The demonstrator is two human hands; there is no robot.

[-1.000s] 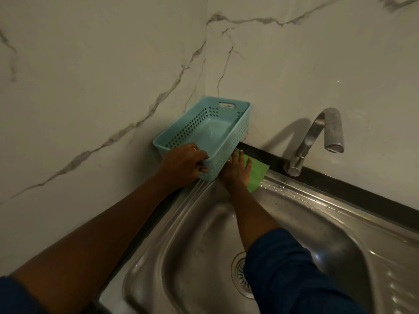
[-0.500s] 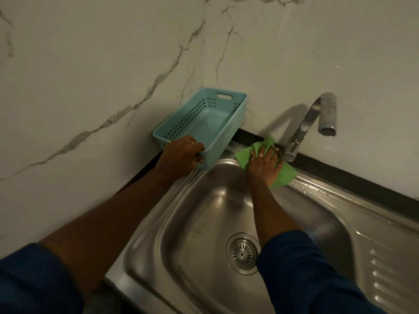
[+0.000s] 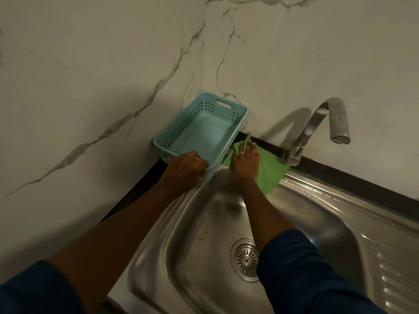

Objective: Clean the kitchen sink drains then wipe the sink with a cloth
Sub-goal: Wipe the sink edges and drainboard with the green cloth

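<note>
A steel sink [image 3: 204, 223] fills the lower middle, its round drain strainer [image 3: 246, 259] partly hidden by my right sleeve. My right hand [image 3: 246, 164] presses flat on a green cloth [image 3: 269, 173] spread on the sink's back rim, between the basket and the tap base. My left hand [image 3: 188, 169] grips the near end of an empty light-blue plastic basket [image 3: 204, 132], which is tilted with its far end raised against the wall corner.
A curved steel tap [image 3: 317, 128] stands at the back right of the sink. Marble-pattern walls meet in a corner behind the basket. A ribbed steel drainboard [image 3: 385, 257] lies to the right. A black strip runs along the wall base.
My right hand slid the green cloth right toward the tap, then back left toward the basket. My left hand keeps its hold on the tilted basket.
</note>
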